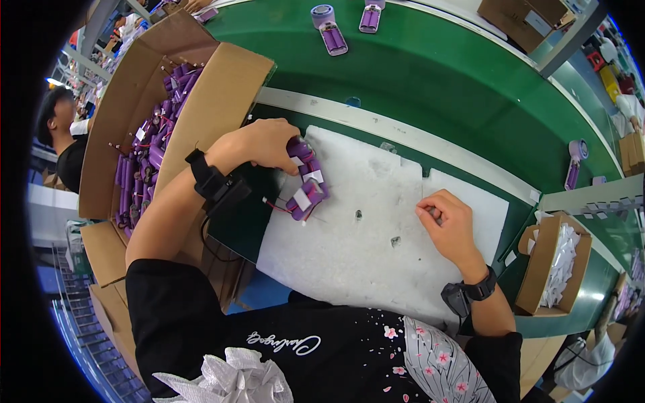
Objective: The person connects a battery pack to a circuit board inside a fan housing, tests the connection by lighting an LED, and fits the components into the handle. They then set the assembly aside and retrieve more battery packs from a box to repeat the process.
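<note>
My left hand (270, 144) reaches over the far left part of a white foam sheet (363, 269). Its fingers close round the far end of a small group of purple battery packs (312, 176). The packs are cylinders joined together, with white labels and thin red wires; they lie against one another on the foam. Over the right part of the sheet my right hand (449, 225) is closed, thumb and fingers curled together. Whatever may be in its fingers is hidden.
On the left stands a tall open carton (222, 87) full of purple battery packs (151, 144). A smaller carton (531, 282) with white pieces stands at right. Beyond a pale rail, a green conveyor belt (430, 80) carries several purple handheld devices (329, 33). Other people work nearby.
</note>
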Tool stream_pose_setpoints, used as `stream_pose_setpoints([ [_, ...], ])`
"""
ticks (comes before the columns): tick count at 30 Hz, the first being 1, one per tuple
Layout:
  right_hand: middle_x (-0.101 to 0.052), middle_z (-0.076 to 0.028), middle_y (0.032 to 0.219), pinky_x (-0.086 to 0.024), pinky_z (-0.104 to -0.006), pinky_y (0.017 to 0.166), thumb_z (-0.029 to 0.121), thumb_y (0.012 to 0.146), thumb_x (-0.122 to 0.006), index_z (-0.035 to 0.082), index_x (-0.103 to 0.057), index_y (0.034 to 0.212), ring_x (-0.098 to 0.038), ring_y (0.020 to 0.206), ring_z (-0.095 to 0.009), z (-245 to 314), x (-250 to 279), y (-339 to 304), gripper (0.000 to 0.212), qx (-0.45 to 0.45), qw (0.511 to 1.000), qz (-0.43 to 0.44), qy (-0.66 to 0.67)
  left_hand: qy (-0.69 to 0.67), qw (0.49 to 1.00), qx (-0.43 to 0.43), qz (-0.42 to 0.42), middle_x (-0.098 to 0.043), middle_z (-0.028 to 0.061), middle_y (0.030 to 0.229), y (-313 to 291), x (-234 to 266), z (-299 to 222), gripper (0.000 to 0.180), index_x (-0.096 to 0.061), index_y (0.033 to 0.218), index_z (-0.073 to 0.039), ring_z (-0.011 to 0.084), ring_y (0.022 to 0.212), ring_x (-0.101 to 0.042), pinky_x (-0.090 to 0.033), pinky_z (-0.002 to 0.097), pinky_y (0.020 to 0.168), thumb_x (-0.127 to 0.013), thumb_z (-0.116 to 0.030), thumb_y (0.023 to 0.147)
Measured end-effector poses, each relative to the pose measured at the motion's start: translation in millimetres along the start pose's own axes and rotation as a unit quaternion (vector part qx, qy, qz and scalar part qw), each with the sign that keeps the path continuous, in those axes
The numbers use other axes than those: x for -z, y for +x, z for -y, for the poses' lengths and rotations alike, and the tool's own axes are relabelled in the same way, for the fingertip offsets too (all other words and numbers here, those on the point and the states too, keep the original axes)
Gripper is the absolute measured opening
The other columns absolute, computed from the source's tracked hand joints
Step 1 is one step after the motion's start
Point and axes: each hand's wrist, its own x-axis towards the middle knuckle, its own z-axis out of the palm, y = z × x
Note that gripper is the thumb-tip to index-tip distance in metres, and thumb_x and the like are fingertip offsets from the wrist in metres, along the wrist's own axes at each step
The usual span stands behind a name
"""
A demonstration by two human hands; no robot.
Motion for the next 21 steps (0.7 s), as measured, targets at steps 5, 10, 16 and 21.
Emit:
stream_pose_setpoints([
  [5, -0.06, -0.005, 0.075, -0.039, -0.0231, 0.053, -0.001, 0.077, -0.069, 0.0, -0.066, 0.081, -0.047, 0.058, -0.011, 1.2, 1.0, -0.4, 0.006, 0.002, 1.0, 0.003, 0.002, 0.03, 0.998, -0.015, -0.052, -0.051, 0.0205, 0.13, 8.6, -9.5, 12.5, 0.079, -0.046, 0.133, 0.0, 0.0376, 0.116, -0.053, -0.045, 0.0406, 0.097, -0.078, -0.035, 0.07],
  [10, -0.061, -0.006, 0.075, -0.04, -0.0241, 0.053, 0.0, 0.076, -0.07, 0.001, -0.066, 0.08, -0.049, 0.058, -0.013, -2.0, 0.5, -1.7, 0.006, -0.001, 1.0, 0.002, -0.007, -0.009, 0.998, 0.025, -0.048, -0.044, 0.0262, 0.138, 6.9, -12.6, 5.2, 0.092, -0.03, 0.146, -0.003, 0.0408, 0.116, -0.053, -0.043, 0.0413, 0.099, -0.076, -0.035, 0.072],
  [16, -0.062, -0.006, 0.075, -0.043, -0.0256, 0.053, 0.001, 0.076, -0.07, 0.003, -0.066, 0.08, -0.055, 0.058, -0.016, -1.4, 2.1, -0.6, 0.006, 0.007, 1.0, 0.001, -0.024, 0.019, 0.997, 0.033, -0.071, -0.044, 0.03, 0.136, -9.6, -6.7, -10.2, 0.095, -0.023, 0.149, -0.005, 0.0425, 0.115, -0.054, -0.044, 0.0424, 0.097, -0.074, -0.036, 0.075],
  [21, -0.062, -0.006, 0.074, -0.043, -0.0255, 0.053, 0.001, 0.076, -0.07, 0.003, -0.066, 0.08, -0.054, 0.057, -0.016, -1.2, 3.3, -0.4, 0.006, -0.005, 1.0, -0.005, -0.025, -0.146, 0.968, -0.159, -0.13, -0.06, 0.0198, 0.122, -63.9, 73.6, 4.5, 0.054, -0.051, 0.132, -0.004, 0.0256, 0.101, -0.064, -0.054, 0.0304, 0.081, -0.067, -0.029, 0.087],
])
